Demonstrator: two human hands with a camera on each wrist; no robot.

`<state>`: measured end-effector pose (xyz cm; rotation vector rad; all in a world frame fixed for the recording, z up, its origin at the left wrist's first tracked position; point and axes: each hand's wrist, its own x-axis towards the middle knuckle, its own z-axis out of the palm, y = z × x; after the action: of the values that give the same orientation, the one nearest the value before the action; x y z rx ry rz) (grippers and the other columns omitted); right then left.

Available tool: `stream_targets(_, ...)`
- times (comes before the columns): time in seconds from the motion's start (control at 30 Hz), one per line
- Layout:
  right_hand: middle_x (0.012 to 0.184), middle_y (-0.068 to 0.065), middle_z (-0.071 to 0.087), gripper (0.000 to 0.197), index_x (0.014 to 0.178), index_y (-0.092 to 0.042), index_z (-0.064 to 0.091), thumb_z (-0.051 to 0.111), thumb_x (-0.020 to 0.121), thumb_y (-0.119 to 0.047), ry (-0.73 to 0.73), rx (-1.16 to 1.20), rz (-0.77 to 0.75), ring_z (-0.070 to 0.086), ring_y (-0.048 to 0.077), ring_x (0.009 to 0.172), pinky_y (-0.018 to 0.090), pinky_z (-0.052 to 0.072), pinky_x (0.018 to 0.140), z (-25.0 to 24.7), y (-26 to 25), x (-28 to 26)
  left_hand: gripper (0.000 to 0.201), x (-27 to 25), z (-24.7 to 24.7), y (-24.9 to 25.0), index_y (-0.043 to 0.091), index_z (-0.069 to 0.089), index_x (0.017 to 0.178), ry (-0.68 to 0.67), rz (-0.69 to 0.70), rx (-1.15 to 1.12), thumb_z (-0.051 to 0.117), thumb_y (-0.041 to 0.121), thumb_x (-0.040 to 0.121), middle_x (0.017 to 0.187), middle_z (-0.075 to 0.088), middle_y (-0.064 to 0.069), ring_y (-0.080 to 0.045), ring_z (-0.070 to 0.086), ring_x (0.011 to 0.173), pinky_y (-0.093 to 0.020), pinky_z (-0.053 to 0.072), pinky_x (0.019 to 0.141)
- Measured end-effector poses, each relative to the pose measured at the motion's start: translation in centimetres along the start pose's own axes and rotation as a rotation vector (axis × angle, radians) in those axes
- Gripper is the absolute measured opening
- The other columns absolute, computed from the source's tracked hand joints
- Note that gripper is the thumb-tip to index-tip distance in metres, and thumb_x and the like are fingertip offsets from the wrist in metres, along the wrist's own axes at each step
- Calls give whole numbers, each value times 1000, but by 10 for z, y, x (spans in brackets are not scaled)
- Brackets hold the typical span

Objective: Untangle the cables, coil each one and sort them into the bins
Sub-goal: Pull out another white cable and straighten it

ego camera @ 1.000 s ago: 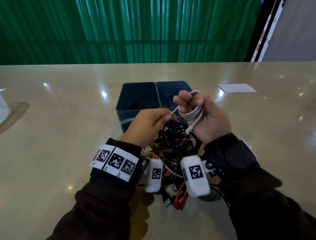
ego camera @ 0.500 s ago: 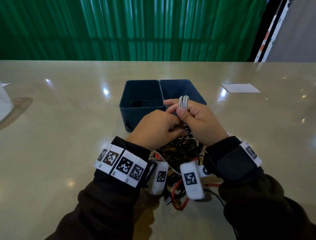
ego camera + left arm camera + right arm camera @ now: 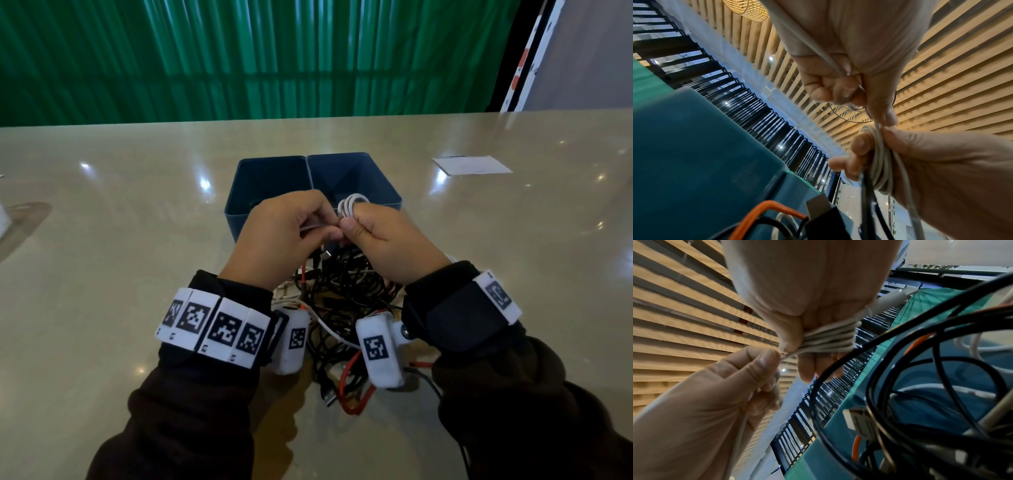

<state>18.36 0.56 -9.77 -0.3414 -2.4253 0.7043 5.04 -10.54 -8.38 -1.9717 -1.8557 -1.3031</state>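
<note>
A white cable is wound in several loops round the fingers of my right hand, just in front of the bins. My left hand sits against it on the left and pinches the cable's free strand between thumb and forefinger. In the right wrist view the coil wraps the fingers tightly, and a white connector sticks out beside it. Two dark blue bins stand side by side, the left bin and the right bin. The cable tangle lies beneath my hands.
The tangle holds black cables, a red cable and white strands, spread on the beige table between my wrists. A white paper lies at the far right. Something white shows at the table's left edge.
My right hand has turned over from palm up to knuckles up with the coil on its fingers. My left hand has closed in beside it, holding the free strand.
</note>
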Motion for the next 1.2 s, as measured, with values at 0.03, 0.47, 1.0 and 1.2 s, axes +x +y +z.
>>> stream_targets(0.03,67,-10,42,27,73,-16,47,36,91,-32,26,-6,-27,41,5,62,18,33,60,1,2,1,11,-1,0,0,15,65,79,24,10,-25,68,26,77,72,59,15,1,56,69,-22,48,62)
stream_targets(0.47,59,5,57,39,67,-11,60,34,95,-21,-206,746,6,53,15,58,18,42,62,1,-3,-3,23,0,-3,-9,6,67,83,187,108,-26,56,25,89,76,62,-2,-7,53,73,-15,41,66)
stream_targets(1.0,124,27,57,33,93,5,59,37,99,-18,-166,1900,-5,51,38,122,39,46,98,6,9,3,28,0,14,-3,42,46,82,-235,-120,-1,42,18,96,65,58,8,-2,52,60,-21,36,59)
stream_targets(1.2,135,17,53,28,82,-8,59,36,95,-16,173,1705,55,45,29,131,32,45,101,2,0,5,20,0,15,-5,32,53,90,-411,-215,11,44,16,98,67,60,6,-1,51,57,-22,36,59)
